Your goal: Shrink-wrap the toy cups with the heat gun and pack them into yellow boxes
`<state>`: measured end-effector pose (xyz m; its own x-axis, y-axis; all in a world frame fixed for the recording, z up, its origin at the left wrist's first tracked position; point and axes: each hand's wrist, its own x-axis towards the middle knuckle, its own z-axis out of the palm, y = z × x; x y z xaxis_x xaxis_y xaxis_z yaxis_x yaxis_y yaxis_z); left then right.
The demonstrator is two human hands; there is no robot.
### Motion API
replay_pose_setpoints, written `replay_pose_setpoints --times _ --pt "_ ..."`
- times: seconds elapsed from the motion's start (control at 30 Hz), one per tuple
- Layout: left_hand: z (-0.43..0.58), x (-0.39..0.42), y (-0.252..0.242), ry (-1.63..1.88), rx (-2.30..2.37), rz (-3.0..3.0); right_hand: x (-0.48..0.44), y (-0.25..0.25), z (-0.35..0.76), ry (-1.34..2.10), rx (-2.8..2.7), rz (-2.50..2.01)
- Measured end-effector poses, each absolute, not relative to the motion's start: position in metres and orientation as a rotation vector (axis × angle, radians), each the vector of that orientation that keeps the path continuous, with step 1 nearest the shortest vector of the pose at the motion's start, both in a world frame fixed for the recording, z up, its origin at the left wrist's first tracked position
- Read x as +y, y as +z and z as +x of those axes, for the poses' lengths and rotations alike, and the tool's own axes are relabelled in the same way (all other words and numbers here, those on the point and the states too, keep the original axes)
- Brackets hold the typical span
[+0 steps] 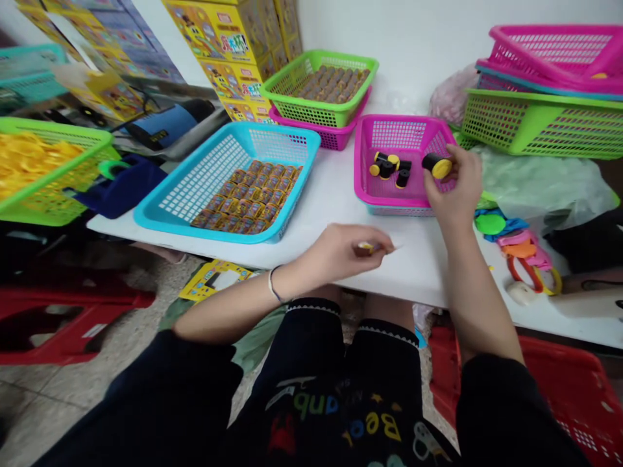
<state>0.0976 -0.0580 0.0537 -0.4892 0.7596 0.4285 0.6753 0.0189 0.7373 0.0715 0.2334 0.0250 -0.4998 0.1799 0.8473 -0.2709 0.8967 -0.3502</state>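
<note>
The R hand (455,188) is over the right rim of the pink basket (370,149), fingers curled, pinching a black spool w/ a yellow end (437,165). The L hand (341,253) is just above the bench (311,224) near its front edge, fingers closed on a small yellow bit (365,246). That bit is mostly hidden, so can't say exactly what it is. A thin band (272,284) circles the L wrist. Hands well apart.

Pink basket holds only a few more spools (387,165), in a loose cluster left of the R hand, w/ most of its mesh floor showing. The blue basket (204,162) has neat rows of small packs (246,201), filling approx half its floor. Behind, a green basket (287,97) sits on a magenta one, packed w/ rows of dark rolls (331,84). Far left, another green basket (58,207) is heaped w/ yellow stuff (29,162), unclear what.

Right of the hands: stacked baskets (545,130), a plastic bag (540,185), and colored plastic bits (528,259) lying on the bench. Yellow cartons (219,39) rise at the back. Only a strip of bench separates the blue basket from the pink one. A red crate (559,389) sits on the floor by the R knee.
</note>
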Motion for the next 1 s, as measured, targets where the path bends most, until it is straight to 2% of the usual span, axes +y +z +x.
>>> replay_pose_setpoints --times 0.1,0.23,0.43,0.67,1.0 --pt "0.065 -0.031 0.061 1.799 1.968 1.293 0.227 0.025 0.072 0.543 -2.032 0.061" --pt "0.028 -0.001 0.059 1.867 1.817 1.212 0.217 0.026 0.074 0.552 -2.066 0.051" --pt "0.008 0.006 0.038 1.955 2.099 1.249 0.207 0.029 0.076 0.673 -2.045 0.072" --pt "0.006 -0.009 0.025 1.497 2.705 1.594 0.206 0.027 0.076 1.090 -1.999 0.110" --pt "0.001 -0.009 0.024 1.237 2.677 1.929 0.209 0.030 0.079 1.582 -1.918 0.193"
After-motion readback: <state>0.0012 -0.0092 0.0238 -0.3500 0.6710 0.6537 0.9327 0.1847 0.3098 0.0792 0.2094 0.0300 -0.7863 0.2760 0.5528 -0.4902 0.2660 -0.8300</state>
